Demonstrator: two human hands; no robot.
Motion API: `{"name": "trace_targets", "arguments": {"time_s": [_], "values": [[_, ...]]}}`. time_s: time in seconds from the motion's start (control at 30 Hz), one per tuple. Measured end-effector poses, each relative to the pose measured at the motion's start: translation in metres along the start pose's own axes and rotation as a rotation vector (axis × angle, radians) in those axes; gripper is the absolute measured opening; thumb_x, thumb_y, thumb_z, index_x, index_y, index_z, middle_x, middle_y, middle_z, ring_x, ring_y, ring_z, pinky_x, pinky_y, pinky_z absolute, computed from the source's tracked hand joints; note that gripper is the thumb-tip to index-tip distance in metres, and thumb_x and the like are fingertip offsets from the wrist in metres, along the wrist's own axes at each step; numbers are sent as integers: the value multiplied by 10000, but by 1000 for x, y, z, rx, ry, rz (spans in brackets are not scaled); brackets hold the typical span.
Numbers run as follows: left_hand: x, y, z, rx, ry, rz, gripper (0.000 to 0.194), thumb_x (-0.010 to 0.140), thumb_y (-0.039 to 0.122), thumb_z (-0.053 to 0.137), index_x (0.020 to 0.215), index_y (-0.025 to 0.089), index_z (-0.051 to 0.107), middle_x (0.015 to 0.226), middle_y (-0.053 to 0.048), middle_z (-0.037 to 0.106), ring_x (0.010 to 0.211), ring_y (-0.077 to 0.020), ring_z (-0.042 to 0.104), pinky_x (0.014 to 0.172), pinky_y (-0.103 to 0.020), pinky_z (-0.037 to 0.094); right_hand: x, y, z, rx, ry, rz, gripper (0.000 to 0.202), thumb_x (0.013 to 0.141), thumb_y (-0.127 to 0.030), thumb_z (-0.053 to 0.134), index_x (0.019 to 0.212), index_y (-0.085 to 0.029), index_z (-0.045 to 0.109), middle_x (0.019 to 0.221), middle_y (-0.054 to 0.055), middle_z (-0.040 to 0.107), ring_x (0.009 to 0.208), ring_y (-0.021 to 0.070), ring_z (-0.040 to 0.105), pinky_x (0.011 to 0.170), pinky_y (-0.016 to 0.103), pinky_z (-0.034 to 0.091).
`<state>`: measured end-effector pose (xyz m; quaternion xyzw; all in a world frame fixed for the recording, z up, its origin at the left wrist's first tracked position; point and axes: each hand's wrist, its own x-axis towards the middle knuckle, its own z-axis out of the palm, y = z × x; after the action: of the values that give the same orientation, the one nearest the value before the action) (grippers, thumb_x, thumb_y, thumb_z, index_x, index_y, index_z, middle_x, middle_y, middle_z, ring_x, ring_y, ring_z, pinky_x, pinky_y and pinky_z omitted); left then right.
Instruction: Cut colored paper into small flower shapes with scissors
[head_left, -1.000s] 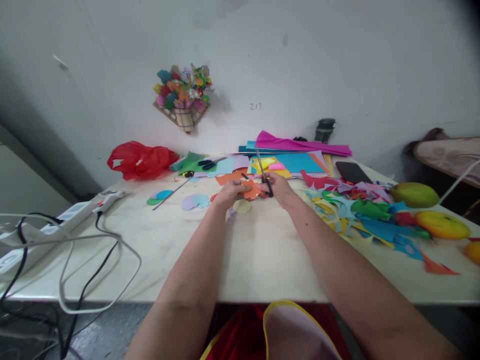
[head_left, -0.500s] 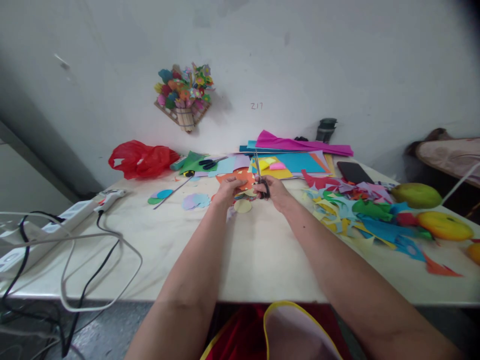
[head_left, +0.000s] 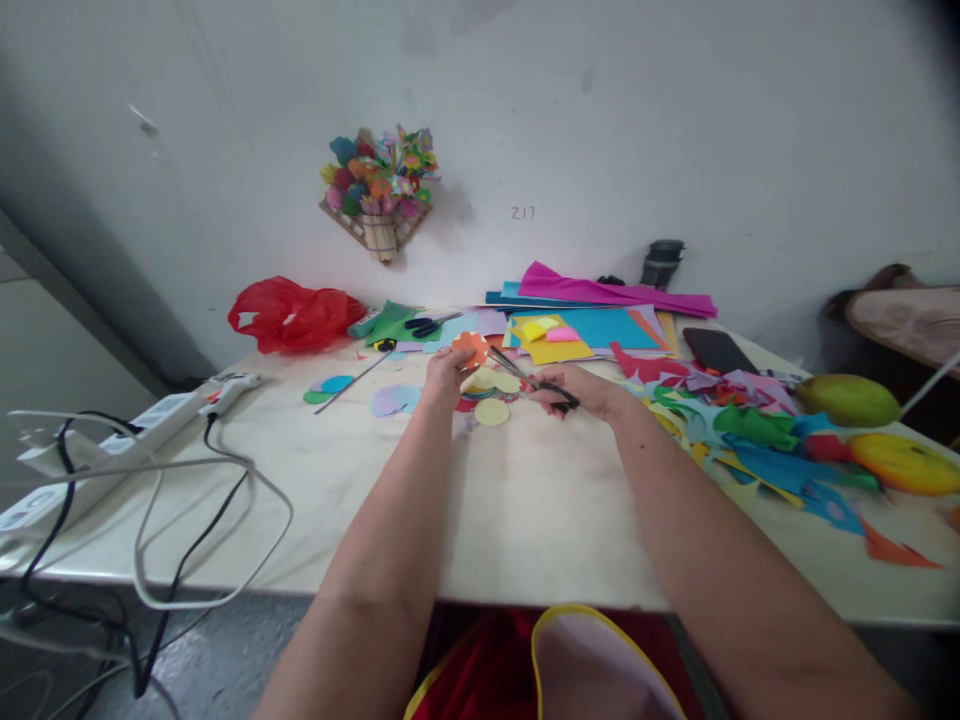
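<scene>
My left hand (head_left: pixel 448 372) pinches a small orange paper flower (head_left: pixel 471 348) with a scalloped edge, held above the table. In my right hand (head_left: pixel 576 388) is a pair of scissors (head_left: pixel 517 368) with dark handles, its blades pointing left toward the flower and apart from it. Beneath and between the hands lie pale yellow paper pieces (head_left: pixel 491 411), one of them a round disc, with some red pieces partly under them. A group of lilac and light blue paper discs (head_left: pixel 395 400) rests to the left of my left hand.
Paper scraps (head_left: pixel 750 420), mangoes (head_left: pixel 847 398) and a phone (head_left: pixel 716 350) lie on the right. Coloured sheets (head_left: pixel 611 328) and a second pair of scissors (head_left: pixel 424 326) lie at the back. A red plastic bag (head_left: pixel 292 315), power strip (head_left: pixel 150 430) and loose cables (head_left: pixel 262 480) occupy the left.
The larger orange paper at my left hand has given way to a small flower shape. My right hand and the scissors have moved right, and the blades have swung from pointing away to pointing left.
</scene>
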<state>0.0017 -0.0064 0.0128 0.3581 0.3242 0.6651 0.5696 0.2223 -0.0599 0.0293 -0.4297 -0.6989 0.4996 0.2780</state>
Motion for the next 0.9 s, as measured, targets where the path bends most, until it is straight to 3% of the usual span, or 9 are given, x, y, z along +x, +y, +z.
{"name": "trace_targets", "arguments": {"time_s": [0.23,0.47,0.9], "values": [[-5,3,5,27,34,-41,231,471,160,736,570,173,527,636,-10,617,703,-175,636,696,-306,524,2,1,0,-143,-21,-1,345,697,-423,736,866,-133,655,530,-35,557,412,62,449,417,196,369],[-5,0,4,125,-32,-64,177,482,168,728,586,163,585,626,-3,588,674,-147,598,665,-284,520,2,-5,6,-158,9,42,354,650,-406,785,833,-131,657,491,-42,541,399,61,452,401,189,370],[-7,-3,9,197,-72,-152,164,517,135,710,648,148,612,648,-33,614,608,-149,609,593,-288,549,6,-7,16,-146,37,58,250,722,-330,744,832,-132,639,488,-47,543,381,56,446,384,176,354]]}}
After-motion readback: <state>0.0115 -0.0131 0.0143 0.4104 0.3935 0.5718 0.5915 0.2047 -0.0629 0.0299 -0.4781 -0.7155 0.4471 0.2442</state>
